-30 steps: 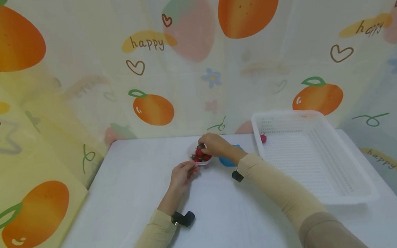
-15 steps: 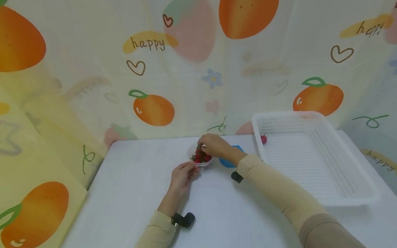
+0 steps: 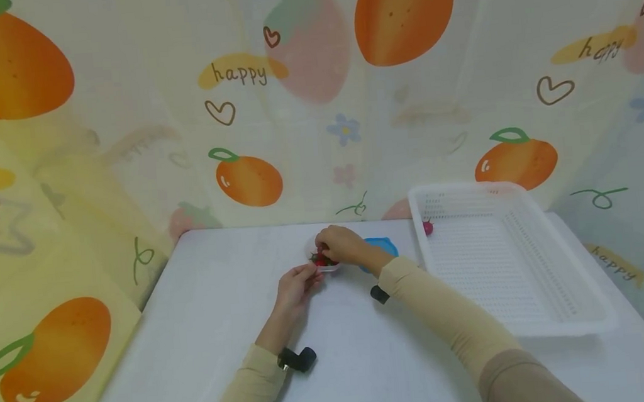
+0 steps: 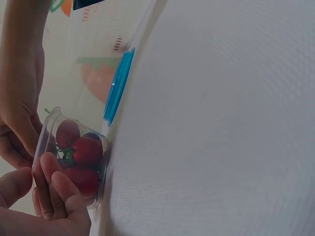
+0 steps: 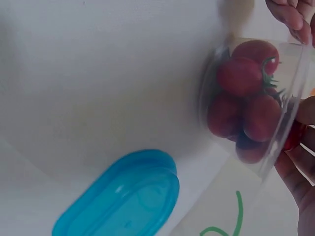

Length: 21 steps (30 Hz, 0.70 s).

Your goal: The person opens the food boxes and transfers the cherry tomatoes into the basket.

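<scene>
A clear plastic container (image 5: 209, 93) stands on the white table, with several red cherry tomatoes (image 5: 238, 77) with green stems inside. My left hand (image 3: 296, 288) pinches its rim on the near side, thumb and fingers around the edge. From above, my right hand (image 3: 344, 245) reaches to the container's mouth. Its fingers hold a red cherry tomato (image 5: 294, 136) at the rim in the right wrist view, mostly covered by the fingers. A blue lid (image 3: 382, 247) lies on the table just right of the container, partly behind the right wrist.
A large white slotted basket (image 3: 491, 263) stands on the right side of the table, with one small red cherry tomato (image 3: 428, 227) by its left wall. Behind the table's far edge hangs a fruit-printed curtain (image 3: 293, 121).
My right hand has moved slightly left and down over the container, and more of the blue lid shows. The left hand keeps its place on the rim.
</scene>
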### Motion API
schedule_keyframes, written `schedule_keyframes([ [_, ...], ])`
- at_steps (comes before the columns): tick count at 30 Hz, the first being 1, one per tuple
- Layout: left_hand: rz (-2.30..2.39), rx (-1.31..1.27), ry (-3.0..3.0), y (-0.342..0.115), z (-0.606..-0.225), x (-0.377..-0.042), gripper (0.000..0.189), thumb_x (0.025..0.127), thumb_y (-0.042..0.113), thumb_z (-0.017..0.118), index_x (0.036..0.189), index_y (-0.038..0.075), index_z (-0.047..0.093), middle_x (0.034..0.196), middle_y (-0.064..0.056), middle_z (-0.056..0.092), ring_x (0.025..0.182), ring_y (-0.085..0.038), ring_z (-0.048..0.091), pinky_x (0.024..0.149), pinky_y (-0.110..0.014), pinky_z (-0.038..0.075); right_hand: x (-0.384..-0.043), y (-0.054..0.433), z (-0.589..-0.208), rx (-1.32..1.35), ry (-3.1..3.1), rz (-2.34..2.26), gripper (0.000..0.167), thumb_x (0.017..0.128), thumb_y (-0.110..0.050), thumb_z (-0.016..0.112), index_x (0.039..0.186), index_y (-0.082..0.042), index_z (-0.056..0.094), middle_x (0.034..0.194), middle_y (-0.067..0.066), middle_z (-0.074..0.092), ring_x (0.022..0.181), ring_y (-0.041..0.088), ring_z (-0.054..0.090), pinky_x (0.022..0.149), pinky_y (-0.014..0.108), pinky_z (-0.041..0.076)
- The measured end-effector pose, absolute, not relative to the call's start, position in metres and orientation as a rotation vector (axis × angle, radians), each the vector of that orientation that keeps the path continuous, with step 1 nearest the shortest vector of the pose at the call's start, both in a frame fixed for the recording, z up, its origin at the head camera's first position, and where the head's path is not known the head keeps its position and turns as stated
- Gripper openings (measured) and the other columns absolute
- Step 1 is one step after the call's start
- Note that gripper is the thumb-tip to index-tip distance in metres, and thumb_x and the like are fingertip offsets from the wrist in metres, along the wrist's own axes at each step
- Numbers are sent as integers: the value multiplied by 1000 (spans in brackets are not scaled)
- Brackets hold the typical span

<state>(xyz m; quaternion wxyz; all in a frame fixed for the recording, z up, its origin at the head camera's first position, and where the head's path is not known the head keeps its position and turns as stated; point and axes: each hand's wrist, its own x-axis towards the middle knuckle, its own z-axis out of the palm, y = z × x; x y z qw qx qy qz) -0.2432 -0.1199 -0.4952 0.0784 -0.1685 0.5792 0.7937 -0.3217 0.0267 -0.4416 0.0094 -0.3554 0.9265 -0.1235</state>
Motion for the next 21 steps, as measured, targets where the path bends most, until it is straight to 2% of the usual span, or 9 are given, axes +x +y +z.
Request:
schedule_keyframes([
  [7,2390,-503,1716,-118,-496,-243,27,96,8,58,118,-7,55,85,0,68,78,-10,68,82,-26,58,-324,36,-429,-1126,2938,-408,9,91,-9,65,99,-7,69,98,7,68,90,20,61,84,32,54],
  [11,2377,-515,1721,-118,-497,-245,27,97,9,57,119,-7,55,83,1,68,79,-9,68,84,-27,58,-325,45,-420,-1113,2926,-411,16,92,-9,63,107,-5,69,104,8,68,92,20,62,86,31,55],
  [17,2347,-530,1739,-119,-496,-245,32,97,12,59,123,-5,54,89,-2,68,81,-9,68,92,-31,56,-326,59,-410,-1123,2935,-440,18,93,-7,62,108,-2,69,102,9,68,91,21,63,85,31,56],
  [21,2337,-541,1738,-120,-497,-245,30,97,12,59,121,-3,55,92,-3,68,82,-10,68,91,-30,56,-326,70,-402,-1099,2941,-484,16,93,-8,63,107,-3,69,101,10,67,89,22,64,85,30,57],
])
